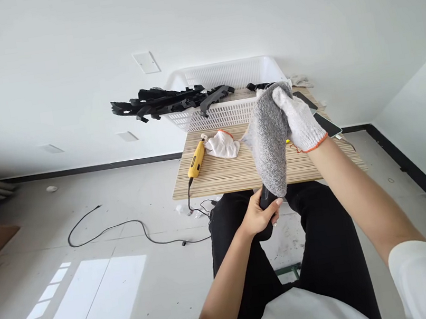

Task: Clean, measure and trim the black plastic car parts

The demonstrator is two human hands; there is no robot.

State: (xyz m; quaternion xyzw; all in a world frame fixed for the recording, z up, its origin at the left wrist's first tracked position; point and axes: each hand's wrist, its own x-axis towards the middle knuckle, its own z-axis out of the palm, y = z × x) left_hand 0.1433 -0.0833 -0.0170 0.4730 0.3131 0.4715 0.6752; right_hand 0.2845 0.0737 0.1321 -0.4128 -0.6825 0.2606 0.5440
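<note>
Bare and without a glove, my left hand (259,215) is closed around the lower end of a black part (267,197), probably plastic. A fuzzy grey cloth (269,137) drapes over the upper portion of that part, hiding its full shape. My right hand (300,119), in a white knit glove with an orange cuff, grips the cloth near its top. Both hands are in front of the table, the right one higher and farther away. A second white glove (223,144) lies on the table beside a yellow corded rotary tool (196,160).
A white plastic basket (226,115) stands at the back of the slatted wooden table (224,178). Several black plastic parts (164,101) are piled across its left side, jutting out. Dark flat devices (326,124) lie at the right. A black cable (126,223) trails over the floor.
</note>
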